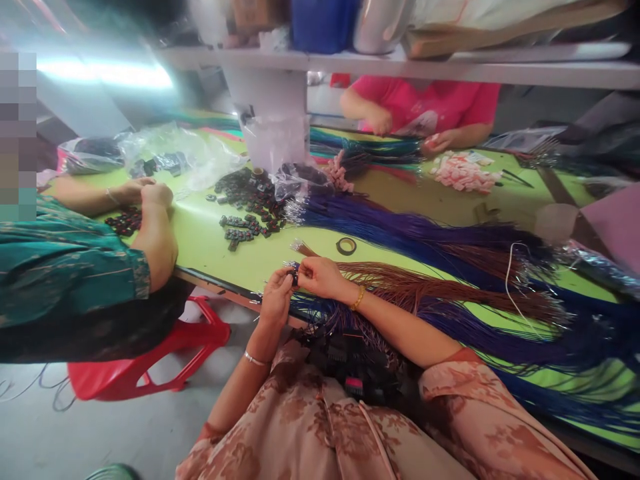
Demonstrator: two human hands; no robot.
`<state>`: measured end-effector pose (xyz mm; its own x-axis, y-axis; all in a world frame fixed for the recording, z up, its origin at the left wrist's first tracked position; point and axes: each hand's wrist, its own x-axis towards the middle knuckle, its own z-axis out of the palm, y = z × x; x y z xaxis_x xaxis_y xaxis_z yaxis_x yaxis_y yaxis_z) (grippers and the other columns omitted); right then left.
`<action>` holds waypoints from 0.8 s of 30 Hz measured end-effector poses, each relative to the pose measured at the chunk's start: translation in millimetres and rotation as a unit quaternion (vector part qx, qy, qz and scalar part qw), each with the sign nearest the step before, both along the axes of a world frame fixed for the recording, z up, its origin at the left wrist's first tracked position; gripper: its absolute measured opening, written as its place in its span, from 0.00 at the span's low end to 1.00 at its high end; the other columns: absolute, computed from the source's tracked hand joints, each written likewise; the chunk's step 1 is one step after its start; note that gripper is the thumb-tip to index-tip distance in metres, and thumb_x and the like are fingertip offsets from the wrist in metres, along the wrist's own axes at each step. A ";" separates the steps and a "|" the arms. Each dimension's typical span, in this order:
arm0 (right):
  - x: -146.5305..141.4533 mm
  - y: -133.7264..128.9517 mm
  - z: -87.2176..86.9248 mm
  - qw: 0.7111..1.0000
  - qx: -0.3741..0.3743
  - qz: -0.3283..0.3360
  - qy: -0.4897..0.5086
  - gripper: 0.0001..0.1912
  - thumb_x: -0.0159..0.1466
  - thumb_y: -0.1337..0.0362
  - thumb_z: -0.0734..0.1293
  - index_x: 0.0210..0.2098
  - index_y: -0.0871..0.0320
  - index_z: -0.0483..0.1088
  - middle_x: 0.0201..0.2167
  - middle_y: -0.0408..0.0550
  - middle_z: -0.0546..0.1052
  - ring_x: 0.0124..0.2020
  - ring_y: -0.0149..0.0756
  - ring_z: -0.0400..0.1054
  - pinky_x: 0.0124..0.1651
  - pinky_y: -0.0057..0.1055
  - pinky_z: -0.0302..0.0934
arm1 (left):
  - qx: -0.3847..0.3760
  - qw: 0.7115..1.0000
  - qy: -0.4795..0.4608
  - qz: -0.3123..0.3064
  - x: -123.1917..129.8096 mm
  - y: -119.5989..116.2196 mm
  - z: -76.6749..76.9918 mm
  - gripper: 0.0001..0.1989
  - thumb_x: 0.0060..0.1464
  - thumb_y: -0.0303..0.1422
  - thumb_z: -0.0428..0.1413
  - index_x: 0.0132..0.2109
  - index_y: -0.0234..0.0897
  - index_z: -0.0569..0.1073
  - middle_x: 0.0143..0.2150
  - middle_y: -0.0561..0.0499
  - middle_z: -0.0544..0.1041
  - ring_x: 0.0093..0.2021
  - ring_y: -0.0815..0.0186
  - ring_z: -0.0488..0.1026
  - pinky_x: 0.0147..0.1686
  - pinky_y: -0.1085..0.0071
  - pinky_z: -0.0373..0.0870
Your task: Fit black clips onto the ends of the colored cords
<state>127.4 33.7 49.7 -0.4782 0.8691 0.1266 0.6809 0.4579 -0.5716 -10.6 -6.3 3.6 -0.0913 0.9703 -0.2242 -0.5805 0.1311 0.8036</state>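
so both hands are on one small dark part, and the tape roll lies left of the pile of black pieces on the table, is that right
Not quite: in the head view the tape roll lies right of the pile of black pieces on the table. The left hand and right hand are indeed on one small dark part.

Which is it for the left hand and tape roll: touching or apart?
Apart. The head view shows green tabletop between the left hand and the tape roll.
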 end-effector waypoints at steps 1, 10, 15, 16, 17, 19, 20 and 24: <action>0.1 -0.5 -0.9 1.000 0.020 0.012 -0.019 0.06 0.59 0.65 0.64 0.30 0.61 0.72 0.29 0.47 0.75 0.29 0.31 0.64 0.32 0.27 0.49 | -0.003 1.000 0.007 0.001 0.7 0.0 0.4 0.14 0.42 0.31 0.66 0.38 0.35 0.75 0.35 0.50 0.76 0.35 0.70 0.72 0.36 0.75 0.69; 3.9 0.2 -2.5 0.996 0.044 0.039 -0.066 0.08 0.60 0.65 0.62 0.33 0.60 0.72 0.31 0.50 0.76 0.30 0.33 0.64 0.32 0.29 0.49 | -0.029 0.999 0.007 0.013 -0.3 1.5 -0.5 0.13 0.42 0.31 0.66 0.37 0.34 0.75 0.36 0.49 0.77 0.34 0.70 0.73 0.34 0.75 0.69; 4.0 0.9 -4.1 0.998 0.035 0.040 -0.015 0.07 0.59 0.66 0.63 0.30 0.61 0.72 0.28 0.47 0.75 0.27 0.31 0.62 0.31 0.27 0.47 | -0.033 0.999 0.024 0.004 0.4 2.0 1.3 0.13 0.40 0.31 0.66 0.36 0.34 0.75 0.35 0.50 0.76 0.33 0.70 0.72 0.35 0.74 0.68; 6.1 2.9 -2.2 0.999 0.027 0.046 -0.003 0.07 0.59 0.66 0.63 0.30 0.61 0.72 0.27 0.47 0.74 0.26 0.30 0.61 0.31 0.27 0.47 | -0.030 0.999 0.041 0.012 1.7 -0.4 4.1 0.13 0.41 0.32 0.66 0.36 0.34 0.75 0.35 0.50 0.76 0.33 0.69 0.72 0.35 0.73 0.68; 8.8 6.0 0.7 0.999 0.013 0.051 0.013 0.07 0.60 0.66 0.63 0.29 0.61 0.71 0.26 0.46 0.74 0.26 0.29 0.60 0.30 0.26 0.46 | -0.019 0.997 0.070 0.026 3.9 -4.4 8.2 0.12 0.43 0.32 0.65 0.37 0.35 0.76 0.35 0.49 0.76 0.34 0.69 0.72 0.36 0.73 0.68; 14.7 14.7 9.0 0.997 -0.020 0.054 0.054 0.09 0.61 0.66 0.61 0.28 0.61 0.71 0.24 0.43 0.73 0.24 0.27 0.58 0.30 0.26 0.46 | 0.032 0.986 0.153 0.061 11.3 -17.4 20.1 0.11 0.47 0.33 0.63 0.40 0.37 0.76 0.38 0.48 0.76 0.37 0.66 0.72 0.40 0.70 0.69; 16.9 19.6 13.6 0.995 -0.034 0.054 0.073 0.10 0.61 0.66 0.61 0.27 0.61 0.71 0.23 0.43 0.72 0.24 0.27 0.58 0.29 0.25 0.46 | 0.074 0.974 0.202 0.069 16.6 -26.0 27.0 0.10 0.49 0.33 0.62 0.41 0.38 0.77 0.40 0.47 0.76 0.40 0.64 0.72 0.44 0.68 0.69; 10.8 30.1 26.1 0.991 -0.077 0.087 0.072 0.09 0.58 0.68 0.62 0.24 0.62 0.70 0.21 0.41 0.71 0.23 0.26 0.58 0.29 0.25 0.48 | 0.286 0.886 0.350 -0.103 46.7 -59.7 48.4 0.11 0.54 0.31 0.57 0.45 0.41 0.78 0.43 0.44 0.77 0.46 0.58 0.73 0.51 0.62 0.68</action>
